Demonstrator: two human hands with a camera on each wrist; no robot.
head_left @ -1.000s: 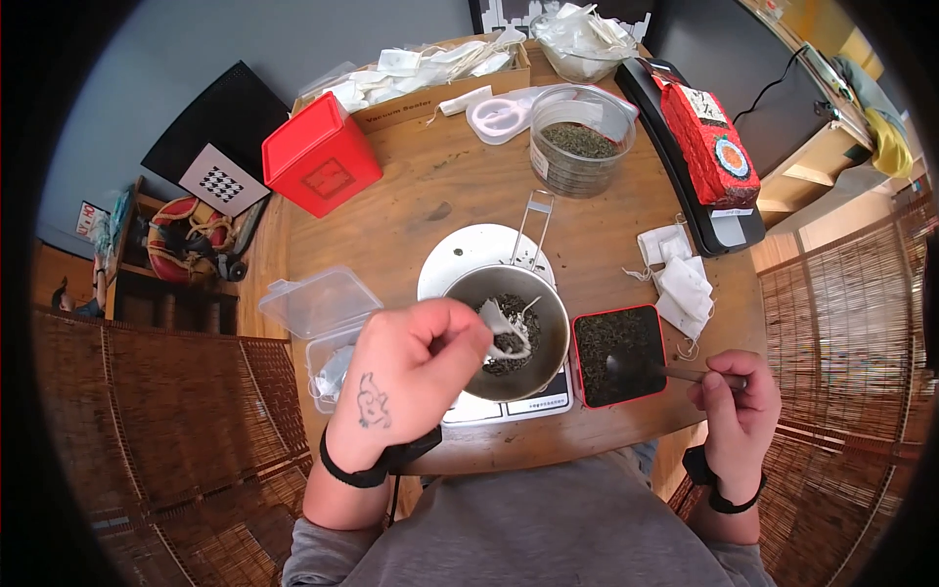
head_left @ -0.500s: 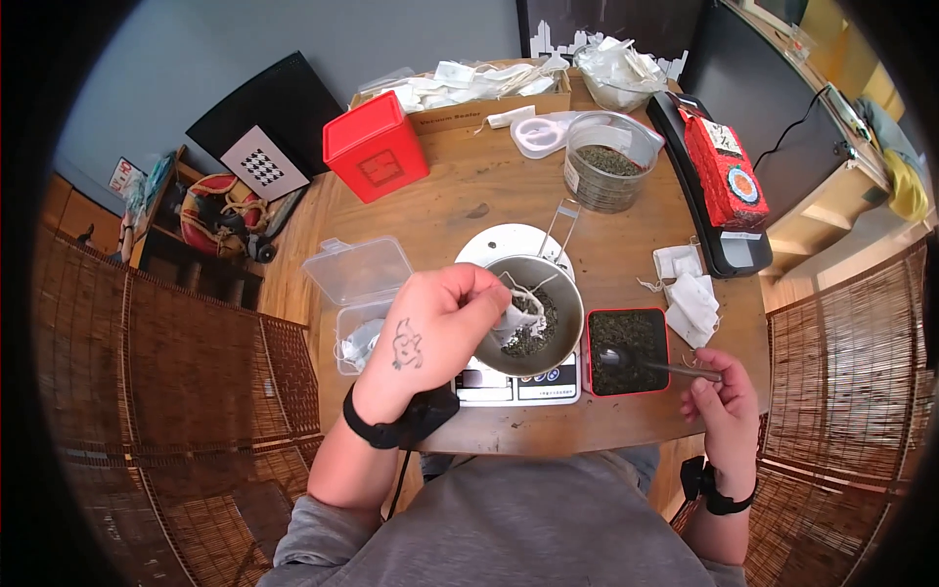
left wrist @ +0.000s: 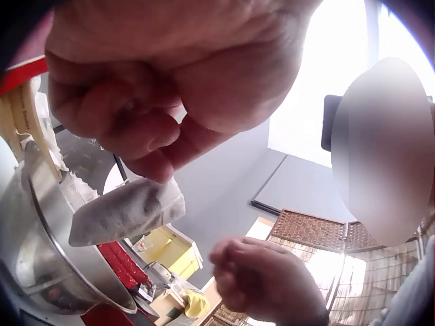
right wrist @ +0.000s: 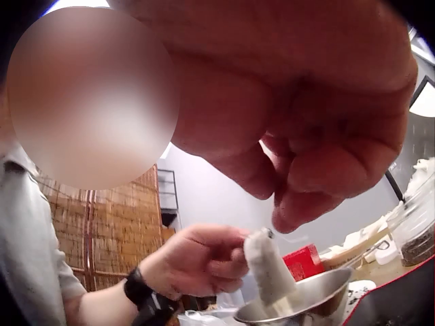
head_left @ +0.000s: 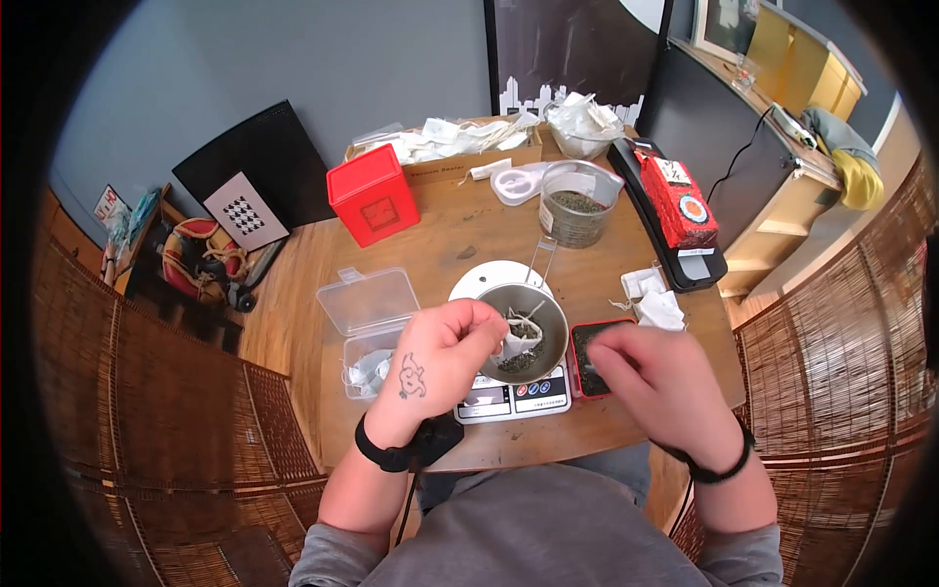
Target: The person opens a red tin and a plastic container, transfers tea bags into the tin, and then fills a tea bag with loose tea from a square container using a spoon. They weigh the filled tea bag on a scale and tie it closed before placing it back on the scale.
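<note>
- Tea bag (head_left: 516,338): a small white filter bag, pinched at its top by the left hand (head_left: 437,360) and hanging tilted over the metal bowl (head_left: 548,328); its lower end reaches into the bowl, among loose tea leaves. The left wrist view shows the bag (left wrist: 126,210) gripped between thumb and curled fingers, just above the bowl's rim (left wrist: 61,251).
- Left hand: clenched round the bag's upper edge, knuckles up, directly beside the bowl on its near-left side.
- Right hand (head_left: 657,386): hovers over the red tin (head_left: 579,357) of tea leaves, just right of the bowl, covering most of it. Its fingers are curled inward in the right wrist view (right wrist: 306,156); whether they grasp anything cannot be told.
- Metal bowl: sits on a digital scale (head_left: 514,399) between the two hands; its wire handle points away from the person.
- Clear plastic box (head_left: 370,323): lid open, just left of the left hand, with white bags inside.
- Beyond the hands: a red container (head_left: 373,196), a clear jar of tea leaves (head_left: 572,203), a cardboard box of white bags (head_left: 440,147) and a red tea packet (head_left: 677,198).
- Right of the bowl, beyond the right hand: a few loose empty bags (head_left: 653,298) on the wooden table (head_left: 460,230).
</note>
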